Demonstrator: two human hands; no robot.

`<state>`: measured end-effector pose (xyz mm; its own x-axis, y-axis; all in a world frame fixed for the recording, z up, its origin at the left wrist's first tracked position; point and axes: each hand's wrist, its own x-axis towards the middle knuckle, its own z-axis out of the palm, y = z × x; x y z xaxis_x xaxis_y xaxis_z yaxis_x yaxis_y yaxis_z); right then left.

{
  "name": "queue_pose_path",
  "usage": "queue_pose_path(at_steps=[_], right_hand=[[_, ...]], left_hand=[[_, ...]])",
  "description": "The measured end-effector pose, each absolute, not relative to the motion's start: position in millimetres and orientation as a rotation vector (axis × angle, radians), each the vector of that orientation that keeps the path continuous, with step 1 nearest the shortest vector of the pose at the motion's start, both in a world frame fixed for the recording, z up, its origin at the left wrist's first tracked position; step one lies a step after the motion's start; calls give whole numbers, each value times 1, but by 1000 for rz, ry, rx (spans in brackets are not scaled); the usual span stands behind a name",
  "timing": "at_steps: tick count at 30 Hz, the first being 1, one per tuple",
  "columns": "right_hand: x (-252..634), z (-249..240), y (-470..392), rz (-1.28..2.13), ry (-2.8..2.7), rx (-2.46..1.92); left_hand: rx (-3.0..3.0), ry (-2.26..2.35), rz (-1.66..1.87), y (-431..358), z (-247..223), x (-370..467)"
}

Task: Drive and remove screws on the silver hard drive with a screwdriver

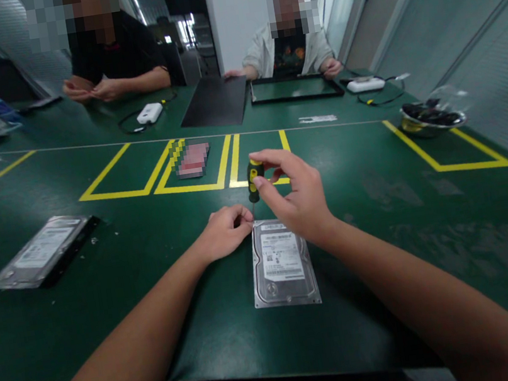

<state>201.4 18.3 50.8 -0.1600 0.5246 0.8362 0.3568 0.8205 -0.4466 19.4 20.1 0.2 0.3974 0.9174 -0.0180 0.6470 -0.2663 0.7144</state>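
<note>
A silver hard drive [282,261] with a white label lies flat on the green table in front of me. My right hand [299,193] grips the black and yellow handle of a screwdriver [253,182], held upright with its shaft pointing down at the drive's far left corner. Beside that corner, my left hand [227,229] has its thumb and fingertips pinched together around the lower end of the shaft. Whether the fingertips hold the shaft or a small screw there is too small to tell.
Another hard drive [43,250] lies at the left in a clear bag. Yellow tape [116,194] marks boxes on the table. A metal bowl [432,119] with dark items stands at the right. Two people sit opposite, near a black panel [215,102] and a dark frame [297,98].
</note>
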Motion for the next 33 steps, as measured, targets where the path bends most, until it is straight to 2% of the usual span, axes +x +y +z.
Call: queue_pose_path(at_steps=[4,11,33], right_hand=[[201,50,17,217,-1782,-669],[202,52,19,65,-1773,-670],[203,48,19,133,-1793,-679]], left_hand=[[2025,1316,552,21,-1,18],[2021,1315,551,21,-3,18],[2005,1322,549,21,-2,19]])
